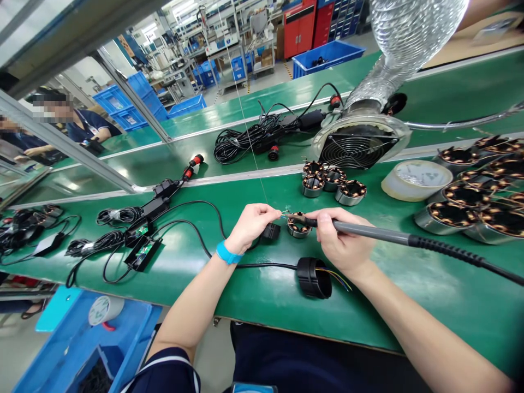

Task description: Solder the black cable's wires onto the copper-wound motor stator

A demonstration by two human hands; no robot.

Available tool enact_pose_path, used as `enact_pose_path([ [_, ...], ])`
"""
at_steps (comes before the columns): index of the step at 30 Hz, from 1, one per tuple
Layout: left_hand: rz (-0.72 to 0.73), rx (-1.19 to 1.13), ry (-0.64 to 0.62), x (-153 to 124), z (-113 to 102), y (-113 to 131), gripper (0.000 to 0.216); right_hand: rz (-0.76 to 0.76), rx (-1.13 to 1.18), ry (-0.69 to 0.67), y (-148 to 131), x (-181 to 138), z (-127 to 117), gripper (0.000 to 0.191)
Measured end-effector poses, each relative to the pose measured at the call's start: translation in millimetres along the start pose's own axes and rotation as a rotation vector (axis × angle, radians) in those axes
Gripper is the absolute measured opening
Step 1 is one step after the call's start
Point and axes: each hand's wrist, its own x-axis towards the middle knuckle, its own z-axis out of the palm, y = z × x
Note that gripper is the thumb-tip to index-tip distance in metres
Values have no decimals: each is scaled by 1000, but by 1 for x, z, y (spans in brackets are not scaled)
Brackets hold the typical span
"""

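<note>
My right hand (pixel 341 240) is closed around the grey handle of a soldering iron (pixel 368 232), its tip pointing left above a small copper-wound stator (pixel 298 225). Between my left thumb and forefinger is a thin solder wire (pixel 254 155) that hangs down from above. My left hand (pixel 256 224) wears a blue wrist band (pixel 227 254). Fine wire ends meet near the iron's tip, too small to make out fully. Just beneath my left fingers sits a black round housing (pixel 270 232). Closer to me lies another black housing (pixel 314 278) on a cable, with coloured wires coming out.
Small stators (pixel 351 192) stand behind my hands, and larger ones (pixel 446 217) fill the right side beside a tape roll (pixel 417 180). A fume fan (pixel 356 150) with a foil duct stands behind. Cables with open circuit boxes (pixel 143 252) lie left. Another person (pixel 88 123) sits far left.
</note>
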Motion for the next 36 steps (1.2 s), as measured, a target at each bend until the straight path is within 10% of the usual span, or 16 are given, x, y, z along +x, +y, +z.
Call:
enact_pose_path([
  [36,71,37,-47,9,-4,-9,29,70,-66,106,16,-4,-4,24],
])
